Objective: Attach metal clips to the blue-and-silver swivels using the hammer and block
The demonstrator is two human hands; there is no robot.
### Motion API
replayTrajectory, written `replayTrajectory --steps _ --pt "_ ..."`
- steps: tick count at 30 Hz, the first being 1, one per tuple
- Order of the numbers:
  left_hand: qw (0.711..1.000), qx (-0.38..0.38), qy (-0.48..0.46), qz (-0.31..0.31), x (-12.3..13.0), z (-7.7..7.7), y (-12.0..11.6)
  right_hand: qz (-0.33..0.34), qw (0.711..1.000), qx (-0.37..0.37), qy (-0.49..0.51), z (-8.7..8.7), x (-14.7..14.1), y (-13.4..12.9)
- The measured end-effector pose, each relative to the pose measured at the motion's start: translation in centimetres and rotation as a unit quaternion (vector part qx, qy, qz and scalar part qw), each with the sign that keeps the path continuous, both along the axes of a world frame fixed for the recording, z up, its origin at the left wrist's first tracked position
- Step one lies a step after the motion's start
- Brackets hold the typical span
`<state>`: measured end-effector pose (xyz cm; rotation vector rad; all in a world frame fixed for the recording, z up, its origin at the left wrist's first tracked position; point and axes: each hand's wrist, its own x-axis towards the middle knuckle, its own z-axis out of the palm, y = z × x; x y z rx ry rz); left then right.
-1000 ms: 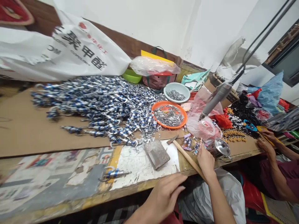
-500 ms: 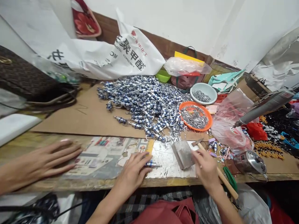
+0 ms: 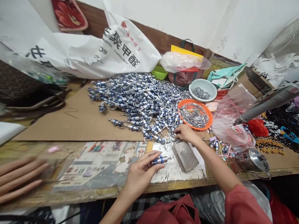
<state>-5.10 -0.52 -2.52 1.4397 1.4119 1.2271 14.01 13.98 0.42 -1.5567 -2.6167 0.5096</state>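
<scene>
My left hand is closed around a small blue-and-silver cylindrical fitting with a metal loop at its end, held just above the white worn patch of the bench. My right hand reaches across to small flat metal tabs at the front of the pile. Its fingertips look pinched together; whatever they hold is hidden. A grey metal block stands under my right wrist and forearm. Many similar blue-and-silver fittings lie heaped on the cardboard beyond my hands.
Another person's hand rests at the left. An orange dish and a pale blue bowl hold metal parts. A power screwdriver points in from the right, above plastic bags. A lidded metal mug stands at the front right.
My right hand has left the area beside the block and hammer and moved forward to the tabs. My left hand has lifted the fitting slightly. The other person's hand has shifted left in view.
</scene>
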Motion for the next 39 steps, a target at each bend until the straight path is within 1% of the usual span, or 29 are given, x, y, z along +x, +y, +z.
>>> replayTrajectory --steps 3,5,8,10,12,14,15,16,17,19,22,24,27,29,31,34,36,39 --pt "0.999 -0.008 -0.011 -0.035 1.3 1.0 0.6 -0.009 1.000 0.006 0.005 -0.2 -0.6 -0.2" --pt "0.997 -0.018 -0.029 -0.062 2.3 1.3 0.8 -0.022 1.000 0.015 0.018 0.0 -0.6 -0.2" --pt "0.991 -0.048 -0.094 -0.088 3.7 1.1 0.9 -0.056 0.997 0.035 0.046 0.6 0.2 -1.0" --pt "0.988 -0.050 -0.121 -0.082 4.4 0.6 1.0 -0.069 0.992 0.059 0.088 1.1 1.2 -2.6" --pt "0.989 -0.037 -0.122 -0.072 4.8 -0.1 1.1 -0.035 0.980 0.092 0.170 1.5 2.1 -5.0" --pt "0.990 -0.027 -0.120 -0.072 4.9 -0.6 1.1 0.026 0.960 0.119 0.253 1.5 2.6 -7.6" --pt "0.990 -0.025 -0.114 -0.074 4.8 -0.8 1.1 0.048 0.950 0.126 0.281 1.5 2.7 -8.7" --pt "0.992 -0.024 -0.101 -0.077 4.7 -0.8 1.1 0.057 0.945 0.126 0.297 1.4 2.6 -9.7" --pt "0.993 -0.022 -0.082 -0.078 4.6 -0.8 1.1 0.052 0.941 0.121 0.312 1.2 2.4 -10.4" --pt "0.996 -0.014 -0.037 -0.077 4.5 -0.5 1.0 0.023 0.930 0.093 0.355 1.0 2.0 -11.0" --pt "0.997 0.006 -0.006 -0.078 4.4 0.1 1.0 -0.028 0.898 0.013 0.438 0.8 1.4 -11.1" --pt "0.996 0.013 -0.003 -0.084 4.4 0.4 1.0 -0.064 0.876 -0.038 0.476 0.9 1.1 -11.2" --pt "0.996 0.011 -0.016 -0.085 4.5 0.6 1.0 -0.121 0.849 -0.102 0.504 0.9 1.0 -11.6" --pt "0.996 0.006 -0.033 -0.080 4.6 0.6 0.8 -0.145 0.831 -0.123 0.522 0.9 1.0 -12.0" --pt "0.996 -0.003 -0.056 -0.070 4.7 0.7 0.6 -0.157 0.821 -0.117 0.537 0.8 0.9 -12.5" --pt "0.994 -0.024 -0.091 -0.059 4.9 0.7 0.3 -0.156 0.821 -0.075 0.544 0.6 1.0 -13.2" --pt "0.992 -0.038 -0.108 -0.061 5.0 0.8 0.1 -0.139 0.833 -0.046 0.534 0.5 1.1 -13.6" --pt "0.987 -0.055 -0.134 -0.073 5.0 0.9 0.0 -0.101 0.857 -0.018 0.504 0.6 1.5 -14.3"
